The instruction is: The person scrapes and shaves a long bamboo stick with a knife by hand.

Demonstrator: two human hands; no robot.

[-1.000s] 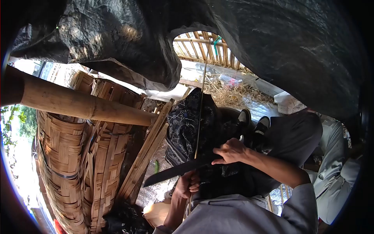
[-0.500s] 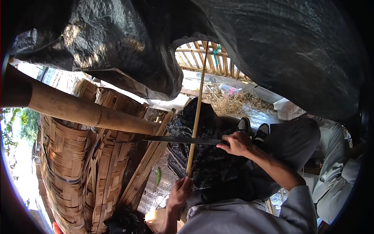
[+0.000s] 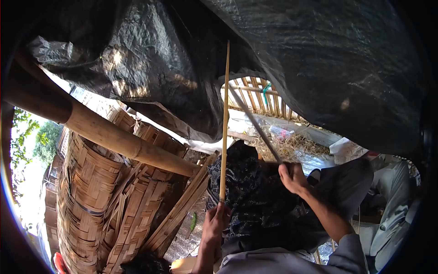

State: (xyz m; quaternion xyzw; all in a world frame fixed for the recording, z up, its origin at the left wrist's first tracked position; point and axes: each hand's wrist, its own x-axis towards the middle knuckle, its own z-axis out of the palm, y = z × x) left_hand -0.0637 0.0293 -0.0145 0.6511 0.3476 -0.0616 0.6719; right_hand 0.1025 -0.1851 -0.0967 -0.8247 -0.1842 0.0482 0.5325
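My left hand grips the lower end of a long thin bamboo strip, which stands almost upright in the view and reaches up in front of the black sheet. To its right, my right hand is wrapped round the handle end of a long dark blade. The blade slants up and to the left, its tip near the strip; whether they touch I cannot tell. A dark patterned cloth covers my lap below both.
Rolled woven bamboo stands at the left under a thick bamboo pole. Black sheeting hangs overhead. Split bamboo slats lean beside my lap. Another person's light trousers show at the right. A bamboo fence stands ahead.
The bamboo strip has turned more upright and its end has risen. The blade, earlier lying across the strip, has swung up as my right hand moved right. The view has shifted.
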